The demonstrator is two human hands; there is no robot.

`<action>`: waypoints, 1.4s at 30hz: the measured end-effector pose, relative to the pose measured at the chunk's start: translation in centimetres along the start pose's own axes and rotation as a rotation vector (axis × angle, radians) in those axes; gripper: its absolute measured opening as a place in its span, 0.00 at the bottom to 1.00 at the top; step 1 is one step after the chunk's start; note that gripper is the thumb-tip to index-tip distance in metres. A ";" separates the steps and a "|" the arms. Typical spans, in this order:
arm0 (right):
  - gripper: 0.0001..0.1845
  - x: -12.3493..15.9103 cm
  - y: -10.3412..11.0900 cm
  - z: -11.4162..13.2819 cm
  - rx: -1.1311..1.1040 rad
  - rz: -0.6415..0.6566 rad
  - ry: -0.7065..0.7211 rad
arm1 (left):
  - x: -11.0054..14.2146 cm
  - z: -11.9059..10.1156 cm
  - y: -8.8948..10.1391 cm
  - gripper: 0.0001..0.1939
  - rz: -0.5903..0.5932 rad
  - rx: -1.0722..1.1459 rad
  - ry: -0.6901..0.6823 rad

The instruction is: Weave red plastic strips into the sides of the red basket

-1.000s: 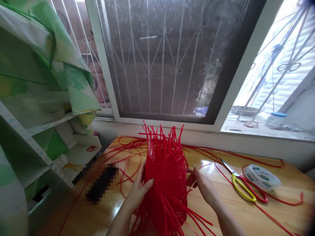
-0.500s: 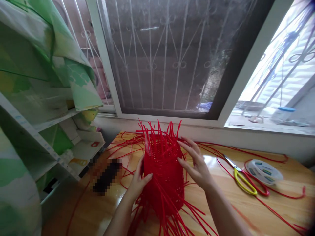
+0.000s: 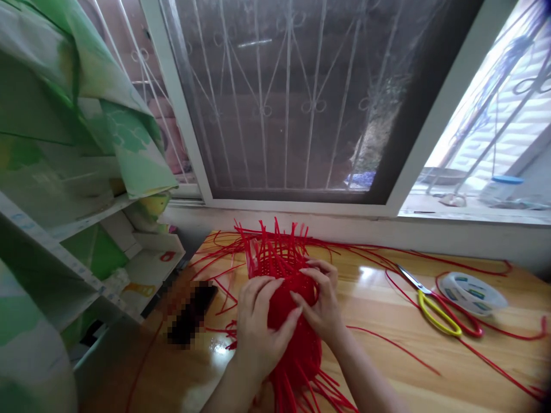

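A red woven basket [image 3: 301, 354], made of thin plastic cords, lies on the wooden table in front of me, with loose cord ends sticking out at its far and near ends. My left hand [image 3: 260, 324] grips its left side, fingers bent over the weave and thumb pointing inward. On the right side, my right hand [image 3: 322, 301] holds the basket near its upper edge, with the thumb close to the left thumb. Whether a single cord is pinched between my fingers is hidden. A clear strip lies at the basket's far left corner.
To the right on the table [image 3: 379, 367] lie scissors [image 3: 439, 312] with yellow and red handles, beside a round clear plastic container [image 3: 473, 295]. Loose red cords run along the back. A pixelated dark object [image 3: 191, 314] lies left, near a white shelf [image 3: 150, 267]. A barred window rises behind.
Both hands have come inward over the basket. My right hand, formerly spread at its edge, now grips it, and my left has moved up onto its front. The view has shifted slightly.
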State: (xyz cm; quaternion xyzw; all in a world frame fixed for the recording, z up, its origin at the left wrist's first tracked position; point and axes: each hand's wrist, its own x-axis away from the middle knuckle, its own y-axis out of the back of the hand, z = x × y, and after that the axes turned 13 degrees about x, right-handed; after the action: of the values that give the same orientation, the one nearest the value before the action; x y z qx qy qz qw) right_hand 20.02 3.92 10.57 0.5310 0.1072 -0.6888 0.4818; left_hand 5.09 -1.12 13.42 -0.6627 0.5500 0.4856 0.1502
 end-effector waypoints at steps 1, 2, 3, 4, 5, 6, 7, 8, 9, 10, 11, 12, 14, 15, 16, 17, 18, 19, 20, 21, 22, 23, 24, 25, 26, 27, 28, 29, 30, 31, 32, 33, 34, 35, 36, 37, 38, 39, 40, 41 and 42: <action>0.21 0.3 -0.2 0.1 0.002 -0.016 -0.006 | 0.0 0.0 -0.2 0.25 0.018 -0.026 0.004; 0.21 0.5 -0.3 0.1 0.004 -0.031 -0.012 | 0.1 0.2 -0.3 0.25 0.024 -0.042 0.004; 0.22 0.8 -0.3 0.0 0.007 -0.043 -0.017 | 0.2 0.6 -0.5 0.24 0.029 -0.047 -0.002; 0.21 1.1 -0.4 -0.1 0.011 -0.056 -0.021 | 0.4 0.9 -0.6 0.23 0.033 -0.045 -0.015; 0.21 1.4 -0.5 -0.2 0.014 -0.070 -0.022 | 0.6 1.3 -0.6 0.23 0.036 -0.040 -0.029; 0.21 1.6 -0.6 -0.3 0.019 -0.089 -0.024 | 0.8 1.6 -0.7 0.23 0.037 -0.033 -0.041; 0.21 1.8 -0.6 -0.4 0.026 -0.109 -0.026 | 0.9 1.8 -0.7 0.22 0.037 -0.025 -0.048; 0.20 2.0 -0.7 -0.5 0.032 -0.126 -0.026 | 1.1 2.0 -0.8 0.22 0.036 -0.015 -0.056; 0.19 2.2 -0.8 -0.6 0.038 -0.141 -0.025 | 1.2 2.1 -0.8 0.20 0.030 -0.004 -0.065; 0.18 2.3 -0.8 -0.6 0.045 -0.145 -0.022 | 1.4 2.2 -0.9 0.18 0.019 0.007 -0.071; 0.18 2.5 -0.9 -0.6 0.052 -0.144 -0.021 | 1.5 2.2 -0.9 0.15 0.005 0.018 -0.074; 0.17 2.6 -0.9 -0.6 0.057 -0.143 -0.022 | 1.7 2.2 -1.0 0.14 -0.010 0.029 -0.080; 0.17 2.9 -0.9 -0.4 0.068 -0.154 -0.032 | 2.0 2.2 -1.1 0.13 -0.030 0.045 -0.094; 0.17 3.2 -0.8 -0.3 0.076 -0.164 -0.037 | 2.1 2.2 -1.2 0.14 -0.027 0.044 -0.101; 0.17 3.4 -0.8 -0.2 0.083 -0.175 -0.042 | 2.3 2.2 -1.2 0.16 -0.020 0.038 -0.108; 0.17 3.7 -0.7 -0.1 0.090 -0.187 -0.047 | 2.5 2.2 -1.3 0.17 -0.011 0.030 -0.112; 0.17 4.0 -0.7 -0.1 0.097 -0.201 -0.050 | 2.6 2.2 -1.3 0.18 -0.002 0.020 -0.115; 0.17 4.3 -0.6 0.0 0.103 -0.214 -0.053 | 2.8 2.2 -1.3 0.19 0.004 0.011 -0.118; 0.17 4.6 -0.6 0.0 0.110 -0.226 -0.055 | 3.0 2.1 -1.3 0.19 0.009 0.000 -0.125; 0.17 4.9 -0.5 0.1 0.116 -0.233 -0.054 | 3.1 2.1 -1.3 0.19 0.013 -0.015 -0.129; 0.18 5.1 -0.5 0.1 0.124 -0.234 -0.049 | 3.3 2.2 -1.3 0.19 0.018 -0.040 -0.129; 0.19 5.3 -0.4 0.1 0.132 -0.226 -0.038 | 3.5 2.2 -1.4 0.19 0.027 -0.072 -0.118; 0.20 5.5 -0.4 0.2 0.138 -0.213 -0.022 | 3.8 2.1 -1.5 0.19 0.036 -0.110 -0.097; 0.21 5.7 -0.3 0.2 0.141 -0.199 -0.007 | 4.0 2.1 -1.5 0.20 0.043 -0.147 -0.073; 0.23 5.8 -0.2 0.1 0.142 -0.187 0.008 | 4.2 2.0 -1.7 0.21 0.044 -0.179 -0.049; 0.24 6.0 -0.1 0.1 0.143 -0.178 0.018 | 4.4 1.9 -1.8 0.21 0.040 -0.199 -0.028; 0.26 6.1 0.0 0.0 0.144 -0.171 0.025 | 4.6 1.8 -1.9 0.20 0.034 -0.208 -0.014; 0.27 6.1 0.2 -0.1 0.148 -0.164 0.030 | 4.7 1.7 -2.0 0.19 0.025 -0.206 -0.005; 0.28 6.2 0.3 -0.2 0.154 -0.158 0.035 | 4.7 1.6 -2.1 0.18 0.013 -0.198 -0.003; 0.29 6.2 0.5 -0.4 0.163 -0.149 0.044 | 4.7 1.6 -2.2 0.17 0.008 -0.184 0.004; 0.29 6.2 0.8 -0.6 0.175 -0.139 0.056 | 4.6 1.5 -2.2 0.17 0.005 -0.167 0.002; 0.29 6.1 1.0 -0.7 0.189 -0.125 0.069 | 4.6 1.5 -2.2 0.17 0.003 -0.151 -0.005; 0.28 6.0 1.3 -0.8 0.206 -0.106 0.083 | 4.5 1.6 -2.2 0.17 0.003 -0.139 -0.013; 0.28 5.9 1.5 -0.9 0.222 -0.085 0.097 | 4.4 1.6 -2.1 0.17 0.005 -0.127 -0.020; 0.28 5.8 1.7 -0.9 0.233 -0.066 0.112 | 4.4 1.7 -2.0 0.18 0.008 -0.116 -0.025; 0.29 5.6 1.9 -0.9 0.231 -0.057 0.123 | 4.3 1.9 -2.0 0.18 0.009 -0.108 -0.028; 0.31 5.5 2.1 -0.9 0.215 -0.054 0.131 | 4.3 2.0 -2.0 0.18 0.006 -0.099 -0.031; 0.33 5.5 2.2 -0.9 0.187 -0.057 0.135 | 4.3 2.1 -2.0 0.19 0.003 -0.089 -0.024; 0.35 5.4 2.3 -0.8 0.156 -0.060 0.135 | 4.3 2.2 -2.0 0.19 -0.004 -0.078 -0.025; 0.36 5.4 2.4 -0.7 0.135 -0.055 0.130 | 4.3 2.3 -2.0 0.19 -0.011 -0.070 -0.028; 0.36 5.3 2.4 -0.7 0.132 -0.035 0.121 | 4.3 2.4 -2.0 0.19 -0.017 -0.063 -0.032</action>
State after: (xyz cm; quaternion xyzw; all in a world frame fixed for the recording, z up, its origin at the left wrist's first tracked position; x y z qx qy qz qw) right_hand 22.51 0.19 6.73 0.6002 0.0998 -0.6694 0.4261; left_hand 5.41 -1.15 8.12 -0.6639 0.5263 0.5118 0.1424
